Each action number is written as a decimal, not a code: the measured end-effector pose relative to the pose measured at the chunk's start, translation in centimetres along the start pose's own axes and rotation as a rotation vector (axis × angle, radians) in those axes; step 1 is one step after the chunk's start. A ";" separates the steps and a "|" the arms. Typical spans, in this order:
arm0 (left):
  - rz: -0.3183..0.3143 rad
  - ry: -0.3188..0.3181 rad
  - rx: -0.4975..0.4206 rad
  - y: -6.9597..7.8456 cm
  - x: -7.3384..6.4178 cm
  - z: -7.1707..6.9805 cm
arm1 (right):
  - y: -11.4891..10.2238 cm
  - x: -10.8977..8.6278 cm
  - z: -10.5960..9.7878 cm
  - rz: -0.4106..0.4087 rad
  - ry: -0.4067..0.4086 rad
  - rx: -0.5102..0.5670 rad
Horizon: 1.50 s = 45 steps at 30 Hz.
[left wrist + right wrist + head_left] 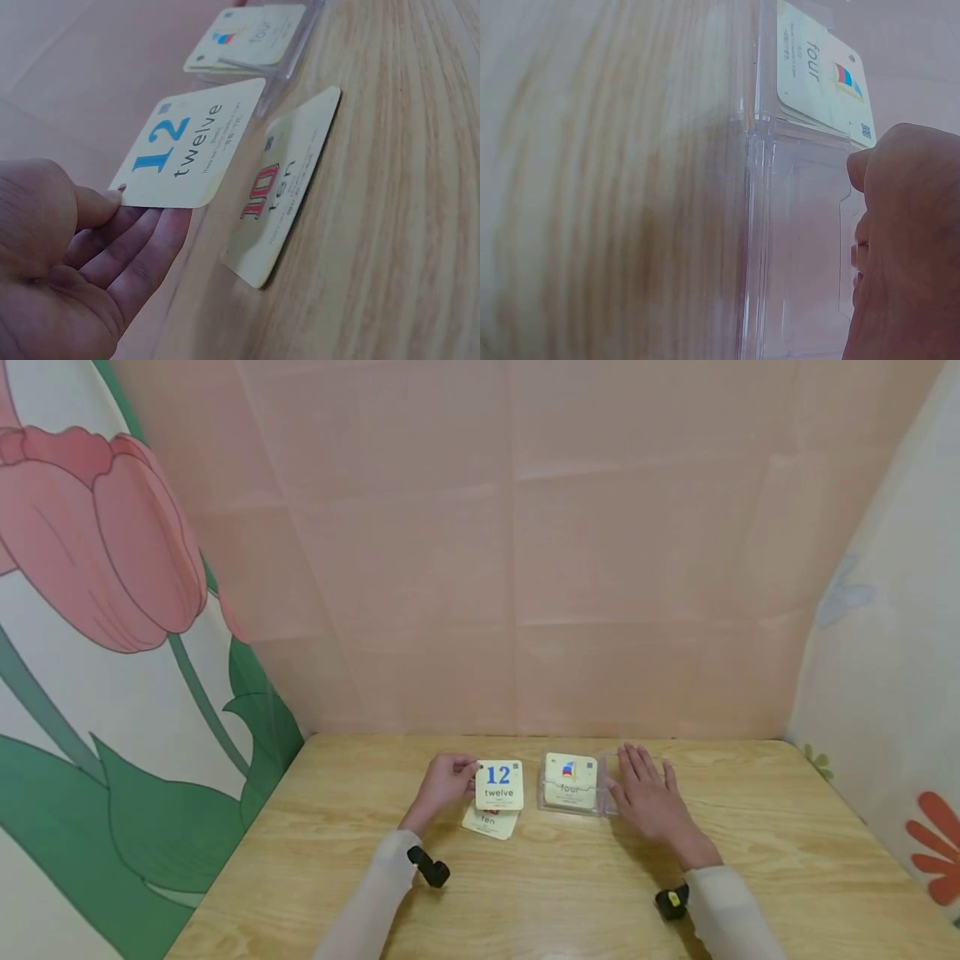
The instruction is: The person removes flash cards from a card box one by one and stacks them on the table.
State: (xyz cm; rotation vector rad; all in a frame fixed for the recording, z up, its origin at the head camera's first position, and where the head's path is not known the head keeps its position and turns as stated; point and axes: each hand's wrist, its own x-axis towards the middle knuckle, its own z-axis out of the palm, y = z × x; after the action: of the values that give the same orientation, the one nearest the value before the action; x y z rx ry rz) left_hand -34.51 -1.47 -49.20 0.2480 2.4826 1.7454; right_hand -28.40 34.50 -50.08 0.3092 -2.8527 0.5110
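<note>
Card "twelve" point(499, 785) pinched by left hand point(450, 782), one "ten" card point(283, 187), one clear box point(804, 236), right hand point(651, 797) straight-fingered

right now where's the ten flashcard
In the head view, the ten flashcard lies on the wood-grain table, left of the clear plastic case and partly hidden behind the twelve flashcard in the left hand.

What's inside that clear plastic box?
Inside the clear plastic box, the "four" card lies face up on top. Edges of other cards show beneath it, but their faces are covered.
</note>
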 end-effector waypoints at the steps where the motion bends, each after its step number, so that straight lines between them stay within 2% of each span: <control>1: -0.012 -0.005 -0.001 -0.3 -0.1 0.0 | 0.1 0.0 0.1 -0.003 0.007 0.004; 6: -0.053 -0.006 -0.010 -1.4 -0.5 -0.2 | 0.0 -0.2 0.1 0.007 -0.024 -0.007; 10: -0.062 0.005 -0.024 -1.9 -0.6 -0.2 | -0.1 0.0 -0.1 0.015 -0.044 -0.029; 17: -0.081 -0.008 -0.042 -2.3 -0.5 -0.2 | 0.0 0.2 0.0 0.005 -0.008 -0.031; 23: -0.081 -0.005 -0.029 -2.3 -0.5 -0.4 | -0.1 0.4 -0.3 0.012 -0.043 -0.040; 29: -0.109 -0.034 -0.008 -2.4 -0.9 -0.3 | 0.5 0.2 0.3 -0.006 -0.037 -0.011; 36: -0.108 -0.049 0.011 -2.1 -1.3 -0.1 | 0.4 0.2 0.2 -0.006 -0.013 -0.018; 45: -0.091 -0.026 0.055 -1.9 -1.4 0.2 | 0.1 0.2 -0.1 0.003 -0.028 -0.033</control>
State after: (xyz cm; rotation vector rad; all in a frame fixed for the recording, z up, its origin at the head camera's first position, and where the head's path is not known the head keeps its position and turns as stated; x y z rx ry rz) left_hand -33.27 -2.18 -51.07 0.1580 2.4845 1.6305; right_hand -28.58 34.58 -49.92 0.3091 -2.8857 0.4633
